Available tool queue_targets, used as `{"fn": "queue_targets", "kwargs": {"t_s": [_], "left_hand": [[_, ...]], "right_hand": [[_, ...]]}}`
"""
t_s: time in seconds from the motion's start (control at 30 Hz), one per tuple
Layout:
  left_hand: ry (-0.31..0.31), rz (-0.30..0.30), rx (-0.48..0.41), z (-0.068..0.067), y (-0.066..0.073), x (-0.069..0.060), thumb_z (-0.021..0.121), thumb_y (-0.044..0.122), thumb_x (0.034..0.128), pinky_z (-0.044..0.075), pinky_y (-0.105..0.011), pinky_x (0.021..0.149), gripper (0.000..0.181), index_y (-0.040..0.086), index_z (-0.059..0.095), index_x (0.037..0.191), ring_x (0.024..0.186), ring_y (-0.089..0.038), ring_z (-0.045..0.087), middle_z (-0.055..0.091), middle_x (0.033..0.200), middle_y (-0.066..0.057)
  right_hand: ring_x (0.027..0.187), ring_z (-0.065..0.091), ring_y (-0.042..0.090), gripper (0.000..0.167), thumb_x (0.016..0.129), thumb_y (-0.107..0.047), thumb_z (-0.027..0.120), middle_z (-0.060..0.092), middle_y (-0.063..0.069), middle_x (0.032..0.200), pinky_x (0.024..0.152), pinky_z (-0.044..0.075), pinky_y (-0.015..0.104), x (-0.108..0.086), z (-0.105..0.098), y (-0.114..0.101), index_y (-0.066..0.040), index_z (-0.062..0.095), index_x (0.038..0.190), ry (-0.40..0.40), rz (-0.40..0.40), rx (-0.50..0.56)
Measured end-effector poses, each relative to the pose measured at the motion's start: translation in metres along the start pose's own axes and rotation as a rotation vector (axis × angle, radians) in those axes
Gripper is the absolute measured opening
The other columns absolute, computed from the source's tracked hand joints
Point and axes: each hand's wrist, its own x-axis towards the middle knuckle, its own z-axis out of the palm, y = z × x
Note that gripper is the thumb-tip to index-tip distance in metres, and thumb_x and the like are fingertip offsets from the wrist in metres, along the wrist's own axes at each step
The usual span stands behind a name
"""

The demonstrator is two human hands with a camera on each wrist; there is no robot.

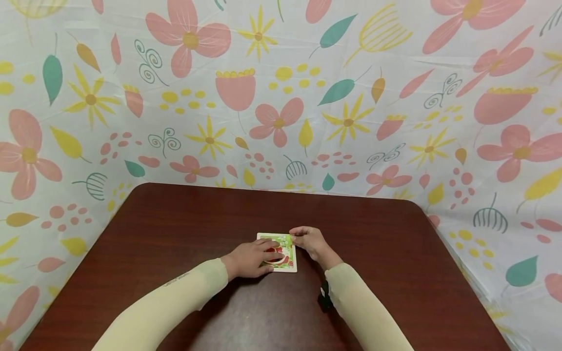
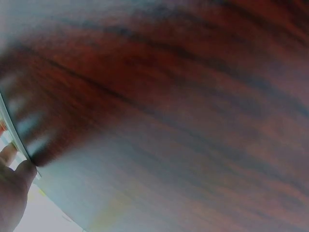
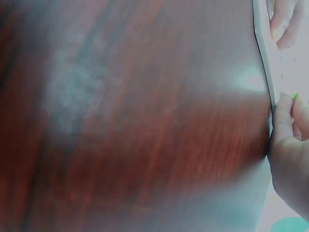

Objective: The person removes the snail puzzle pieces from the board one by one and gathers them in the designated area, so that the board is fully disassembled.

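Note:
A square picture board [image 1: 294, 264], likely a jigsaw puzzle, lies flat on the table with a white border and a green, red and white picture. Across its left side my left hand [image 1: 253, 258] rests with fingers spread, covering part of the picture. At the upper right corner, my right hand [image 1: 311, 242] has curled fingers, with thumb and forefinger together. A small green piece [image 3: 295, 96] shows between those fingertips in the right wrist view; its full shape is hidden. The left wrist view catches the left thumb [image 2: 25, 170] at the board's edge.
The dark reddish-brown table [image 1: 193, 214] has rounded far corners and a shiny surface. A flower-printed white cloth [image 1: 281, 161] hangs behind it and along both sides. A small black device [image 1: 324, 297] sits under the right wrist.

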Motion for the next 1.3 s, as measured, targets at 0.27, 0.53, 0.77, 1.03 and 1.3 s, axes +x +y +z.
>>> {"fn": "queue_targets", "kwargs": {"t_s": [0.27,0.53,0.77,1.03,1.3], "left_hand": [[0.016,0.002,0.011,-0.001,0.000,-0.001,0.058,0.038,0.1036,0.051,-0.044,0.110,0.046,0.031,0.055,0.149,0.149,-0.025,0.043,0.046,0.160,-0.002],[-0.008,-0.026,0.003,0.000,0.003,0.001,0.057,0.039,0.1038,0.049,-0.044,0.113,0.047,0.033,0.053,0.150,0.151,-0.024,0.041,0.044,0.162,-0.001],[-0.023,-0.024,-0.001,-0.002,0.003,-0.001,0.055,0.039,0.1051,0.046,-0.045,0.116,0.048,0.033,0.050,0.152,0.153,-0.025,0.038,0.041,0.164,-0.001],[-0.026,-0.020,-0.003,-0.001,0.001,-0.001,0.054,0.041,0.1055,0.047,-0.045,0.115,0.048,0.035,0.049,0.153,0.153,-0.025,0.037,0.042,0.164,0.000],[0.000,0.027,0.044,0.000,-0.001,-0.003,0.053,0.042,0.1060,0.049,-0.044,0.112,0.046,0.035,0.051,0.152,0.151,-0.026,0.042,0.045,0.162,-0.001]], "right_hand": [[0.087,0.068,0.012,0.019,0.100,0.000,0.061,0.070,0.012,0.110,0.080,0.059,0.028,0.000,0.002,0.001,0.006,0.070,0.115,-0.007,-0.020,-0.025],[0.081,0.064,0.014,0.021,0.102,0.000,0.058,0.067,0.013,0.107,0.073,0.057,0.027,-0.007,0.007,-0.006,0.007,0.068,0.118,-0.002,-0.015,-0.036],[0.094,0.070,0.021,0.020,0.100,-0.001,0.061,0.068,0.018,0.114,0.085,0.062,0.035,-0.008,0.005,-0.005,0.005,0.069,0.117,0.031,-0.005,-0.032],[0.103,0.072,0.024,0.023,0.100,0.000,0.061,0.066,0.023,0.123,0.098,0.059,0.043,-0.015,-0.006,-0.016,0.008,0.067,0.120,0.025,-0.025,-0.038],[0.092,0.070,0.011,0.028,0.101,-0.001,0.060,0.066,0.018,0.122,0.103,0.057,0.044,-0.022,-0.023,-0.035,0.011,0.063,0.126,-0.006,-0.012,-0.059]]}}
